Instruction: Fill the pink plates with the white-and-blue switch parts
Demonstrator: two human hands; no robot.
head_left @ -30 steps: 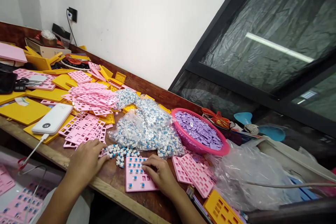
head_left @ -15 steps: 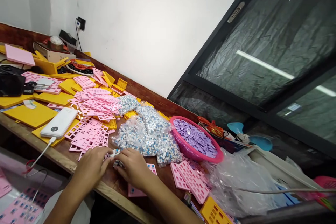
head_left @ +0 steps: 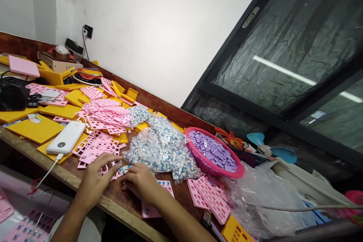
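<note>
Plain white wall rises behind the cluttered tabletop, with a black socket on it and a dark-framed glass panel to the right, where a strip of light shows. Along the back runs a reddish-brown board.

A second ago the right hand was at the pink plate set with blue pieces; now it is over at the loose blue-and-white pieces, and its forearm crosses the plate, leaving only a top corner and a lower part in sight. Half a second ago the two hands were almost meeting there; now the gap between them is a little wider. From where I stand the right hand's fingers are curled under, and I can't tell whether its grip holds anything. The left hand has thumb and forefinger apart, a narrow grip with nothing seen in it, just beside the loose pieces and in front of a stack of holed pink sheets.

Behind the hands sit clear bags full of the same pieces, then a pink basket of purple bits. Yellow panels spread across the left side, near a white power bank with its cable hanging over the edge. Crumpled clear plastic lies at the right.
</note>
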